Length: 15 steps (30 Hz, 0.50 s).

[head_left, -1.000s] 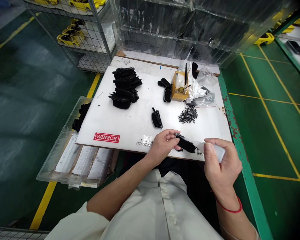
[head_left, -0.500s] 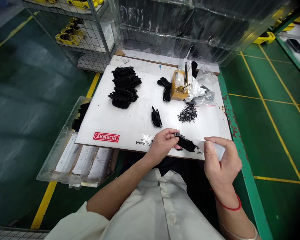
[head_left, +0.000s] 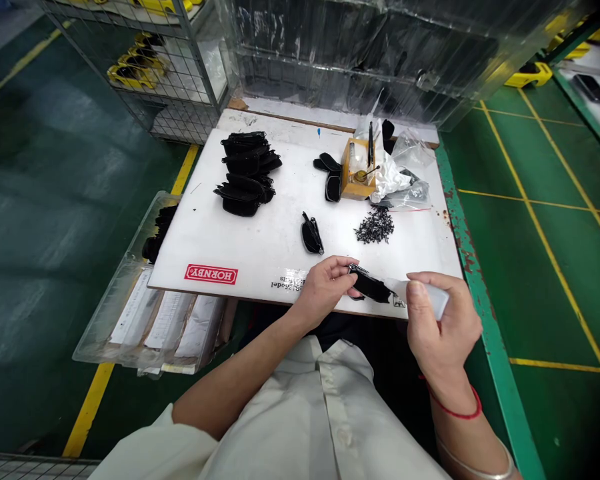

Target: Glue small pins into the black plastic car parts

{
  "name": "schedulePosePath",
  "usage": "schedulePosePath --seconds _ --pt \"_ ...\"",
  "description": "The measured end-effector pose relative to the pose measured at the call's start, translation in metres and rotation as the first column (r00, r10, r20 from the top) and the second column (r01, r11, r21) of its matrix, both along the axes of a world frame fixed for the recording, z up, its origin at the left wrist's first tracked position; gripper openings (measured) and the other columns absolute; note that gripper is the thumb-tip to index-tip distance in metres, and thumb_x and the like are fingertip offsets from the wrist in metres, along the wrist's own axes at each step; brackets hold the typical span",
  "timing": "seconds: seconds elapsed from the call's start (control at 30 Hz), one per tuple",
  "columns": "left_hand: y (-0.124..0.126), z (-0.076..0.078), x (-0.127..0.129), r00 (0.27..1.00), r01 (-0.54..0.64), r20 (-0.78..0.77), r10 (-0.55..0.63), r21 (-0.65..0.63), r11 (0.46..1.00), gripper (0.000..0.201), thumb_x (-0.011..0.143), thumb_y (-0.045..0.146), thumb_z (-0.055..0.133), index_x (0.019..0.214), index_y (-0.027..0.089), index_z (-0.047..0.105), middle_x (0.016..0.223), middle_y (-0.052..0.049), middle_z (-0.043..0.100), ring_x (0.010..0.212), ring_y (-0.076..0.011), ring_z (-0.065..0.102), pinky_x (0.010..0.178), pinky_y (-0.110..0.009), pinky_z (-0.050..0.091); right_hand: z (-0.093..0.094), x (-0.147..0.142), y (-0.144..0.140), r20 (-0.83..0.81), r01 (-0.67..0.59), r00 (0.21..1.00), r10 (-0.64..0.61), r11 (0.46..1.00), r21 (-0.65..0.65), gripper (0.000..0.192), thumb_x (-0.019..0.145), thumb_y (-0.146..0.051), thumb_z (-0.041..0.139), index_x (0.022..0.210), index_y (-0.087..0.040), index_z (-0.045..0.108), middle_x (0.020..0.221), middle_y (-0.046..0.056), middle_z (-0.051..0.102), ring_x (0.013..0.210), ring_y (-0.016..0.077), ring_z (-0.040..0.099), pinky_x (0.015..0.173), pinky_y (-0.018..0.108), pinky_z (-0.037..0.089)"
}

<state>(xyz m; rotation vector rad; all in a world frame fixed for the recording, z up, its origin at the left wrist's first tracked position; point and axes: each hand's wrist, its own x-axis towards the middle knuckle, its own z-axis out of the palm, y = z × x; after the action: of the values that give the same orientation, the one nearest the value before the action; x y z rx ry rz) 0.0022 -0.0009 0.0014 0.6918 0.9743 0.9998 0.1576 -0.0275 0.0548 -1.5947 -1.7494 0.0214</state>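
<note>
Our left hand (head_left: 325,285) pinches a black part (head_left: 371,287) at the counter's (head_left: 260,250) near edge; our right hand (head_left: 443,323) grips a white bottle (head_left: 436,301), its tip by the part's right end — touching or not, we cannot tell. We seem to be applying something there, so the next move calls for a steady pinch. Beyond — toward the right edge — lie small black pins (head_left: 375,225).

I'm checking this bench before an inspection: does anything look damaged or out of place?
The green frame right of the white board shows chipped, rust-brown patches, suggesting wear; the HORNBY label reads upside down in this view.
</note>
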Motion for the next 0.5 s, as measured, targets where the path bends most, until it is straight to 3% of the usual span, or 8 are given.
schedulePosePath --seconds 0.33,0.5 --pt "0.0011 0.0052 -0.001 1.0 0.01 -0.005 -0.01 -0.023 1.0 0.022 0.079 0.017 0.06 0.101 0.017 0.063 0.076 0.003 0.053 0.058 -0.0062 0.062 0.066 -0.021 0.047 0.0006 -0.0005 -0.0002 -0.033 0.011 0.999 -0.011 1.0 -0.011 0.016 0.085 -0.032 0.057 0.091 -0.018 0.063 0.082 0.004 0.064 0.066 0.0143 0.057 0.059 0.027 0.042" --pt "0.0011 0.0092 -0.0022 1.0 0.016 -0.023 -0.017 -0.047 0.999 0.022 0.08 0.016 0.059 0.101 0.016 0.063 0.081 0.002 0.057 0.058 -0.0053 0.062 0.069 -0.022 0.047 0.0079 0.0025 0.0058 -0.233 0.132 0.963 -0.138 0.99 -0.04 0.022 0.088 -0.037 0.052 0.094 -0.019 0.062 0.075 0.002 0.057 0.053 0.0114 0.05 0.048 0.027 0.041"
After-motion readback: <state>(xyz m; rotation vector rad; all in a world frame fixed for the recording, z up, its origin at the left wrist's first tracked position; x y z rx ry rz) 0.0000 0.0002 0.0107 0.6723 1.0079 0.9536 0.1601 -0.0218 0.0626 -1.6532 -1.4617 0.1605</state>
